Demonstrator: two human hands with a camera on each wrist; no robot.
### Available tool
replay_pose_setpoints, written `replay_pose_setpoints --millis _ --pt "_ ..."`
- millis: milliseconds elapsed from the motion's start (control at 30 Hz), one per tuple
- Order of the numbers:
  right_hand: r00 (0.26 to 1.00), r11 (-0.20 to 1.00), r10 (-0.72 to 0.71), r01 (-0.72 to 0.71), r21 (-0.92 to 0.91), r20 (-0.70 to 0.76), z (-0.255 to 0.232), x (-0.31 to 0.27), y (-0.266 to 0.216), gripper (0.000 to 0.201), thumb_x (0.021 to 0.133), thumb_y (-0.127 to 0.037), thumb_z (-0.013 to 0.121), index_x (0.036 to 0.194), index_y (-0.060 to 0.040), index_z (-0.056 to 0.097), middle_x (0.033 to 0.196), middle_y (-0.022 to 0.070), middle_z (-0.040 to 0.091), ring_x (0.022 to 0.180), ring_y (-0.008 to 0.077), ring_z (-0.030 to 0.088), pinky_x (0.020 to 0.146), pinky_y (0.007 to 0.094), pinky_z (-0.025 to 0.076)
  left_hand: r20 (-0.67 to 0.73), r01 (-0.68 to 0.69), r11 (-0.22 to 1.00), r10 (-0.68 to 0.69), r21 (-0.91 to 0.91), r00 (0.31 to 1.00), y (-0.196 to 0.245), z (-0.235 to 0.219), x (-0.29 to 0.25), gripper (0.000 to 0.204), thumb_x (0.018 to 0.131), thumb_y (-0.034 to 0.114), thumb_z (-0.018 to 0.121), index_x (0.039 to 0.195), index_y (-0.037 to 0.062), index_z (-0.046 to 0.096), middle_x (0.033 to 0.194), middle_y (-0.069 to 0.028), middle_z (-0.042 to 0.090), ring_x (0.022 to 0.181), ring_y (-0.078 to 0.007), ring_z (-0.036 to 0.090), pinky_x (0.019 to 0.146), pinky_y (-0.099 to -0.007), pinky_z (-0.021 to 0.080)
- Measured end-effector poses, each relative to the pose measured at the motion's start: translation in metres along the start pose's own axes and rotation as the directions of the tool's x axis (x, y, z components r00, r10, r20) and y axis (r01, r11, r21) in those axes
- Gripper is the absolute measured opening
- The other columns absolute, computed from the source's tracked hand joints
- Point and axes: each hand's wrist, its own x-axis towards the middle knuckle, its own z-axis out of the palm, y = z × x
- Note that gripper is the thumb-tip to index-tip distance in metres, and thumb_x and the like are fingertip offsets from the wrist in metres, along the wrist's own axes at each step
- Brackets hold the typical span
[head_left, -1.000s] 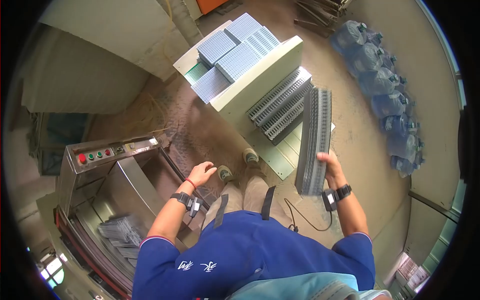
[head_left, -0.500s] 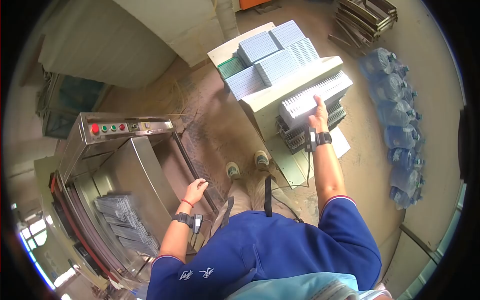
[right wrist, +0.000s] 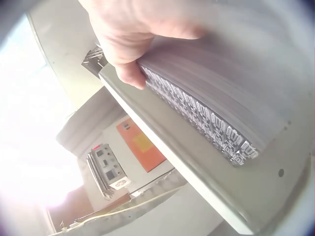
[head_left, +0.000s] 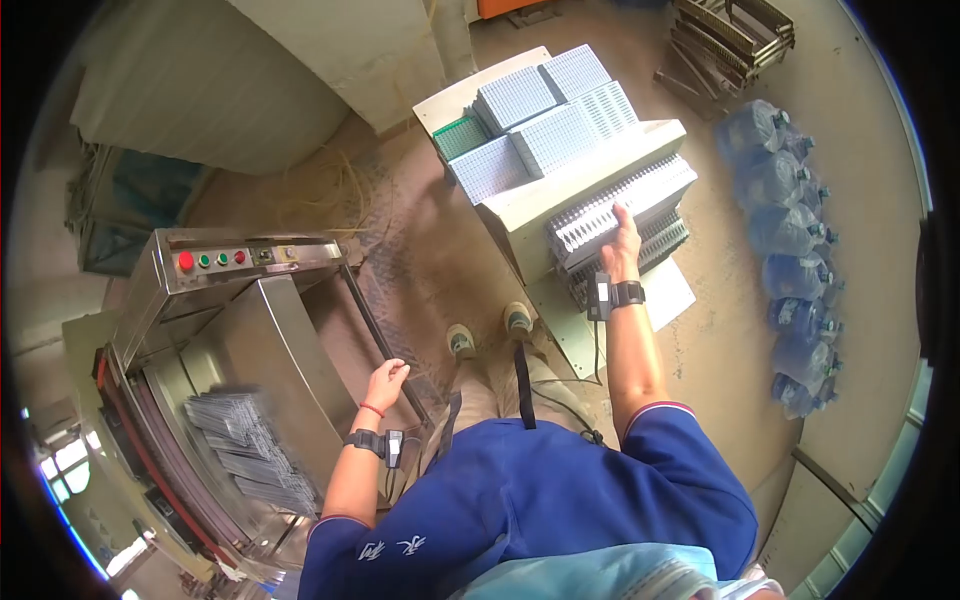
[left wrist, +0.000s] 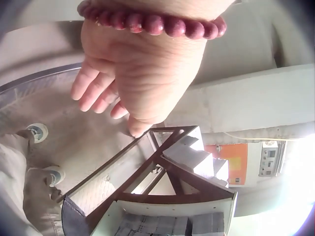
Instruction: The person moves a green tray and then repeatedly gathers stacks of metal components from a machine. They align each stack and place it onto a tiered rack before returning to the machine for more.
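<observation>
My right hand (head_left: 622, 245) grips the near edge of a long stack of thin grey boards (head_left: 655, 185), the thumb lying over its patterned top. In the right wrist view the boards (right wrist: 216, 78) show white circuit-like markings along one face. This stack sits on darker stacked boards (head_left: 660, 243), against the pale upright panel (head_left: 600, 180) of a stand. My left hand (head_left: 386, 382) hangs by the steel machine's side with fingers loosely bent; the left wrist view shows nothing in that hand (left wrist: 142, 78).
Blocks of pale grey pieces (head_left: 570, 135) and a green piece (head_left: 460, 137) lie on the stand's far side. At left, a steel machine (head_left: 240, 255) with buttons holds a pile of grey strips (head_left: 245, 445). Large water bottles (head_left: 790, 250) line the right wall.
My right hand has carried the stack of boards from the air at right onto the stacked boards by the panel, then moved slightly left and down. The left hand stays empty.
</observation>
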Motion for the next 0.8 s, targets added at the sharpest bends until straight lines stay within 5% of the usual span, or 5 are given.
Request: replay_pose_setpoints --millis 133,267,400,567,800 --pt "0.999 0.999 -0.014 0.016 -0.046 0.036 0.005 0.000 -0.016 0.042 0.075 -0.019 0.070 0.110 -0.0012 0.056 0.105 0.0093 0.057 0.095 0.0214 0.054 0.086 0.0361 0.043 0.013 -0.013 0.998 0.014 -0.062 1.000 -0.018 0.002 0.022 0.033 0.082 0.025 0.063 0.103 0.0008 0.059 0.088 -0.0117 0.065 0.082 -0.0169 0.062 0.076 -0.0289 0.048" --pt "0.986 0.719 0.155 -0.152 -0.678 -0.056 0.017 -0.032 -0.051 0.090 0.068 -0.058 0.068 0.122 0.0106 0.043 0.118 0.0266 0.050 0.113 0.0462 0.043 0.088 0.0625 0.036 0.013 -0.038 0.999 0.038 -0.006 0.999 -0.005 0.011 0.015 0.031 0.083 0.024 0.063 0.102 0.0007 0.059 0.086 -0.0105 0.065 0.081 -0.0159 0.061 0.075 -0.0288 0.049" --pt "0.930 0.321 -0.281 0.322 -0.891 0.235 0.026 -0.051 -0.081 0.069 0.066 -0.041 0.077 0.101 0.0151 0.056 0.096 0.0228 0.062 0.084 0.0238 0.059 0.076 0.0332 0.047 -0.016 -0.073 0.996 0.072 -0.045 0.997 -0.010 0.003 0.004 0.029 0.083 0.023 0.062 0.101 0.0001 0.059 0.084 -0.0100 0.065 0.078 -0.0155 0.061 0.073 -0.0280 0.049" --pt "0.850 0.618 -0.273 0.514 -0.595 0.451 0.029 -0.065 -0.092 0.053 0.080 -0.018 0.068 0.120 0.0093 0.047 0.100 0.0182 0.062 0.093 0.0172 0.060 0.083 0.0252 0.045 -0.151 -0.033 0.983 0.005 -0.181 0.988 -0.031 -0.016 -0.022 0.032 0.084 0.024 0.062 0.105 0.0005 0.058 0.091 -0.0122 0.064 0.084 -0.0169 0.062 0.077 -0.0291 0.049" --pt "0.625 0.533 -0.058 0.679 -0.506 0.778 0.092 -0.124 -0.044 0.034 0.089 -0.020 0.055 0.114 0.0029 0.056 0.104 0.0103 0.060 0.091 0.0176 0.058 0.080 0.0283 0.048 -0.387 -0.171 0.830 -0.057 -0.530 0.920 -0.053 -0.061 -0.060 0.028 0.089 0.022 0.056 0.112 0.0050 0.054 0.098 -0.0043 0.060 0.087 -0.0114 0.058 0.075 -0.0261 0.049"
